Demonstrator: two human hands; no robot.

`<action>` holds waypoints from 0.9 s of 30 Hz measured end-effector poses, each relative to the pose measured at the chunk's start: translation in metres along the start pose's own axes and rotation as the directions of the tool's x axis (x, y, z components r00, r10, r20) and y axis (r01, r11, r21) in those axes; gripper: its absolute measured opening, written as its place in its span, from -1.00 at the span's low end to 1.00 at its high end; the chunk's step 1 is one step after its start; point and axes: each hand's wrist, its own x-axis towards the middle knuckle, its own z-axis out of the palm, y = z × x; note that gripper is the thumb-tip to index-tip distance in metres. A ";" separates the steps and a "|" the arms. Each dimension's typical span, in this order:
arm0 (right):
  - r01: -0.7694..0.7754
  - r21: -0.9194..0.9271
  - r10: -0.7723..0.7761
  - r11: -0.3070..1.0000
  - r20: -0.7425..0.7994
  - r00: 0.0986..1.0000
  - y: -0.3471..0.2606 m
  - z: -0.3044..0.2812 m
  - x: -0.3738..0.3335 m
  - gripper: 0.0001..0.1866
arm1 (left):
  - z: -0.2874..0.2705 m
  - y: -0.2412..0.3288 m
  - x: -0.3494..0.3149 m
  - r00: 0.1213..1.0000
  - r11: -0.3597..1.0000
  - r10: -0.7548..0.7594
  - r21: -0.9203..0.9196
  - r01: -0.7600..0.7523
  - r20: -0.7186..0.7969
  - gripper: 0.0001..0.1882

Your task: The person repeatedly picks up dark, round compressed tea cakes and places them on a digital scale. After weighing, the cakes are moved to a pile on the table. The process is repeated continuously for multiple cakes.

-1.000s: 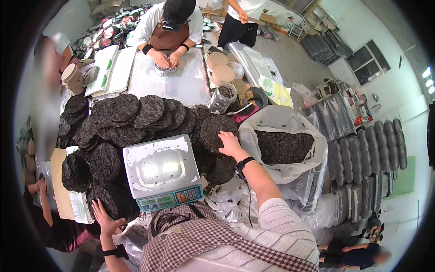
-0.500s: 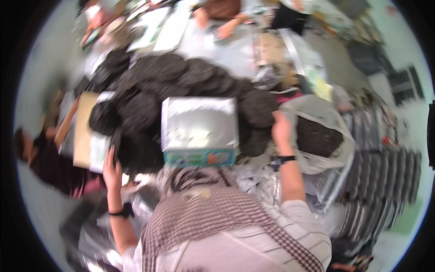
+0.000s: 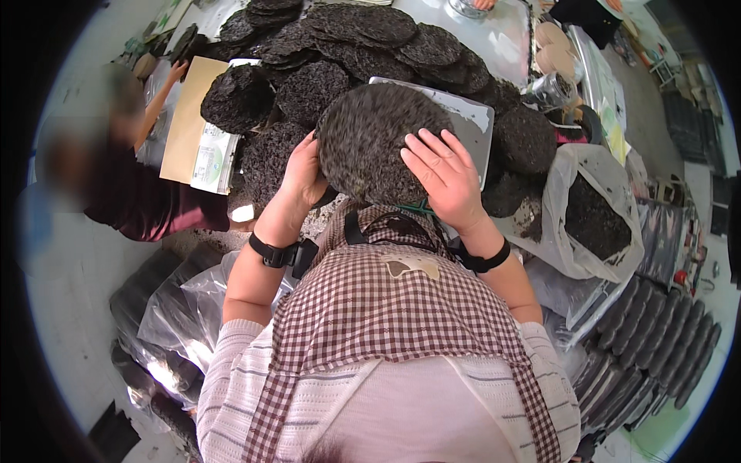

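Note:
A round, dark dried seaweed cake [image 3: 370,143] is tilted up in front of my chest. My left hand [image 3: 305,174] grips its left edge, thumb side up; the fingers underneath are partly hidden. Flat against the right part of its face lies my right hand [image 3: 444,177], fingers stretched out. Behind the cake stands a scale with a silver pan [image 3: 475,123], mostly covered from view; a bit of its green front edge shows below. More seaweed cakes [image 3: 312,92] are heaped just beyond and to the left of the scale.
At right, a white plastic bag [image 3: 552,208] holds dark seaweed. Rows of packed dark rolls [image 3: 656,332] lie at lower right. On the left are a tan board [image 3: 189,116], printed packets [image 3: 212,158] and another person in a dark top [image 3: 166,197]. Clear plastic bags [image 3: 189,309] lie at lower left.
My hands have come in from both sides to the middle, and a seaweed cake is now between them, in front of the scale. The view has shifted and sharpened.

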 end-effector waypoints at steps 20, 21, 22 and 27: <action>-0.270 0.879 0.843 -0.393 0.462 0.276 0.011 0.037 -0.051 -0.47 | 0.032 -0.064 0.060 0.933 0.550 0.311 0.766 -0.333 0.182 -0.60; -0.381 0.868 0.872 -0.318 0.425 0.242 0.021 0.047 -0.055 -0.47 | 0.028 -0.065 0.060 0.914 0.566 0.341 0.728 -0.387 0.220 -0.60; -0.392 0.875 0.866 -0.285 0.410 0.284 0.034 0.051 -0.058 -0.46 | 0.020 -0.061 0.063 0.894 0.579 0.367 0.689 -0.436 0.257 -0.61; -0.851 0.360 0.921 0.382 -0.078 0.381 0.100 0.065 -0.109 -0.32 | -0.054 0.001 0.027 0.717 -0.043 0.564 0.882 -0.470 0.410 -0.61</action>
